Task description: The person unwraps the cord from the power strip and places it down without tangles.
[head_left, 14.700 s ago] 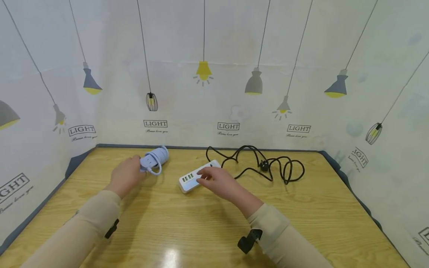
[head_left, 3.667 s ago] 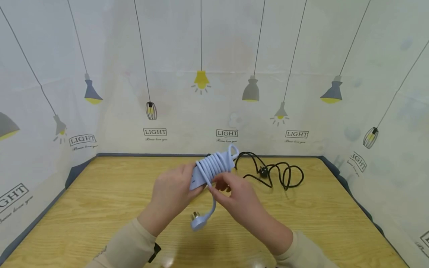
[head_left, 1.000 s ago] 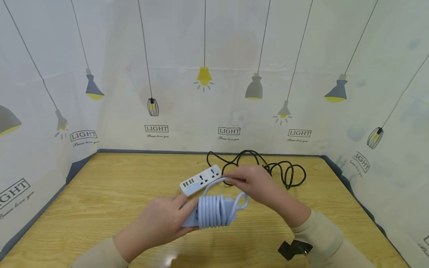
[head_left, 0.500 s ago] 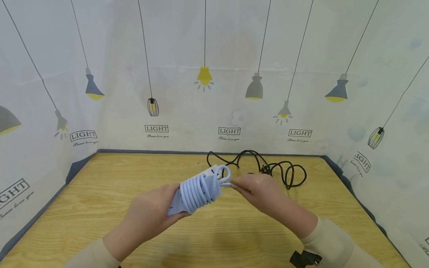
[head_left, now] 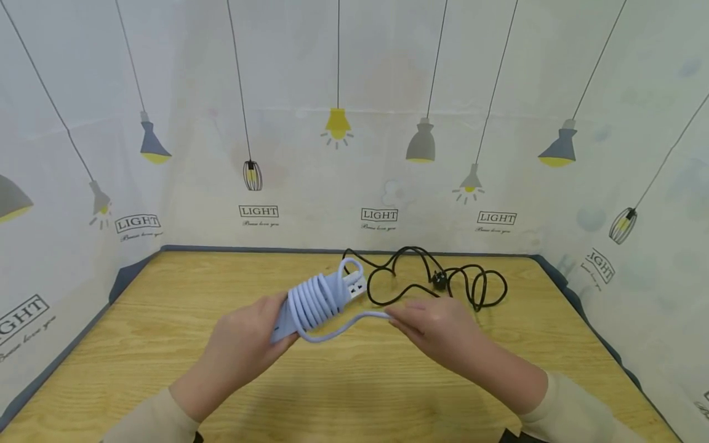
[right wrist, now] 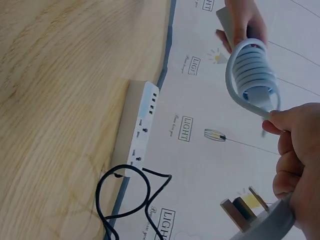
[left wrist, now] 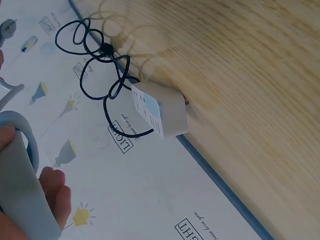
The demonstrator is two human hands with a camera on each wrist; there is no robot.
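Note:
My left hand (head_left: pixel 244 338) grips the near end of a light blue power strip (head_left: pixel 282 324), held up over the table. Its own cord is wound round the strip in several turns, and a small loop (head_left: pixel 354 264) stands out at the far end. From the turns a free length of cord (head_left: pixel 332 336) sags across to my right hand (head_left: pixel 443 329), which pinches it between thumb and fingertips. In the right wrist view the cord's pronged plug (right wrist: pixel 265 225) shows below that hand. Behind the held strip lies a white power strip (head_left: pixel 357 287), partly covered by it in the head view.
The white strip's black cord (head_left: pixel 410 248) lies in loose loops toward the back right, with a black plug (head_left: pixel 439 280) among them. A wooden table (head_left: pixel 166 320) with a dark blue back edge (head_left: pixel 249 248) meets walls printed with lamps.
The blue strip was lifted from the table's left. In the last second, it moved left and tilted, while its free cord shifted from above the turns to below. My right hand still pinches it.

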